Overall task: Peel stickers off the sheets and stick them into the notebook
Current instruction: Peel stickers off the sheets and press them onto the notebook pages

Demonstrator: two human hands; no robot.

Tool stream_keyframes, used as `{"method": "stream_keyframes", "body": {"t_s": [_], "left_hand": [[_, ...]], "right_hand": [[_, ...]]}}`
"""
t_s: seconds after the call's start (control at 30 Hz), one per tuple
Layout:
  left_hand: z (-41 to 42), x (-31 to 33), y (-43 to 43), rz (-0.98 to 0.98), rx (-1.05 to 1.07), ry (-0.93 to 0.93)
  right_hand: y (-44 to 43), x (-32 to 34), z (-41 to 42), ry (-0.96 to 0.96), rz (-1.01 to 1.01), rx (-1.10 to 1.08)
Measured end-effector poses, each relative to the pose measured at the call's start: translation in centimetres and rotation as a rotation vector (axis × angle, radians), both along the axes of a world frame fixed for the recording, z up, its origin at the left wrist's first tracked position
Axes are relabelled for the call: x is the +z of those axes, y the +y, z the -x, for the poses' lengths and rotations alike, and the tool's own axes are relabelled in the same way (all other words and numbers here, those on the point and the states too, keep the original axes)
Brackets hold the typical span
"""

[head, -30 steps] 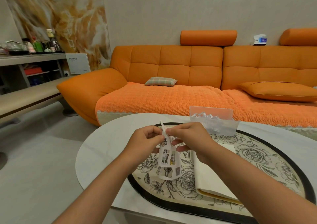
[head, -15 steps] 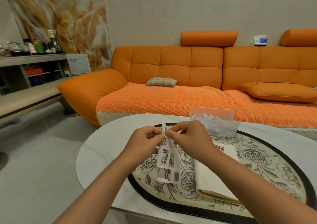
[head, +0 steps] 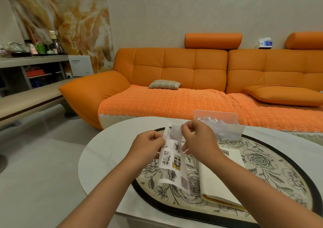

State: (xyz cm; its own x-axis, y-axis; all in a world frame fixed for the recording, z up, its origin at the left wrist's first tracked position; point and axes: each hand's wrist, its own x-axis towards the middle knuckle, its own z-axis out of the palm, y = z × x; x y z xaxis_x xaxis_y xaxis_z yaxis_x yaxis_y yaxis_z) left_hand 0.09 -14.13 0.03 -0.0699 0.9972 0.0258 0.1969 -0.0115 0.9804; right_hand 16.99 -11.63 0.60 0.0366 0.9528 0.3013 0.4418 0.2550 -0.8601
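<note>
From my remote seat I read this as mid-peel, with most of the job ahead. Furthest left over the white table (head: 104,149), my left hand (head: 146,145) has its fingers curled and pinches the upper left edge of the sticker sheet (head: 172,159), which hangs in the air above the floral mat (head: 262,166), curling at its lower end. I count several small printed stickers on that sheet, unpeeled, so plenty is left to lift. At the sheet's top a pale flap (head: 175,131) stands up, and my right hand (head: 197,140) pinches its right edge between thumb and forefinger, the other fingers curled below. I cannot tell whether the flap is a sticker coming free or only a strip of film or backing. Right of the hands and lower, the notebook (head: 220,179) lies open on the mat, well apart from the sheet. Its facing page is almost bare, save for a small dark patch near the top edge that may be a sticker already placed, though it is too small to be sure. Behind it stands a clear plastic box (head: 222,126) of crumpled white scraps, possibly waste from peeling. By my judgement, nothing from this sheet has reached the page yet
</note>
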Motion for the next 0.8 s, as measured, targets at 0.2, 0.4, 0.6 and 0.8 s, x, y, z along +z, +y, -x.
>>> {"method": "stream_keyframes", "body": {"t_s": [0.2, 0.4, 0.6, 0.8], "left_hand": [[0.1, -0.3, 0.4, 0.028, 0.094, 0.144], [-0.1, -0.4, 0.7, -0.005, 0.087, 0.324], [0.7, -1.0, 1.8, -0.024, 0.165, 0.441], [1.2, -2.1, 2.4, 0.008, 0.15, 0.777]], "right_hand": [[0.2, 0.1, -0.2, 0.151, 0.089, -0.009], [1.3, -0.3, -1.0, 0.089, 0.105, -0.1], [2.2, 0.1, -2.3, 0.078, -0.029, -0.218], [0.6, 0.8, -2.6, 0.228, -0.001, 0.059]]}}
